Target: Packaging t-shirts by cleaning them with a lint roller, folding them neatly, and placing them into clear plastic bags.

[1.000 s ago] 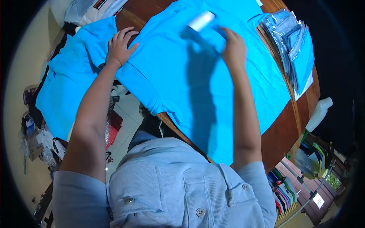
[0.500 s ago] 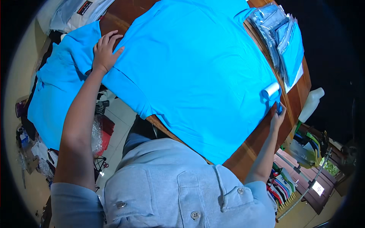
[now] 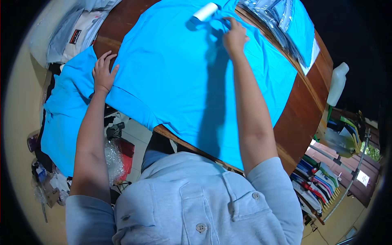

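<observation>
A bright blue garment (image 3: 175,69) lies spread out over a wooden table, its near edge close to my body. My right hand (image 3: 235,38) is closed around the handle of a lint roller (image 3: 205,12). The roller's white roll is over the far part of the cloth, and my arm casts a long shadow across it. At the garment's left edge, my left hand (image 3: 105,72) rests with its fingers apart, touching the cloth and holding nothing.
More blue cloth (image 3: 67,110) hangs at the left. Plastic-wrapped clothes (image 3: 79,36) lie at the far left, and bagged blue garments (image 3: 296,28) at the far right. Bare wooden table (image 3: 300,110) shows on the right, near a white bottle (image 3: 338,83) and a clothes rack (image 3: 318,179).
My right hand has swept the lint roller from the garment's right edge to its far middle. My left hand stays at the left edge, fingers still spread. The view has shifted slightly.
</observation>
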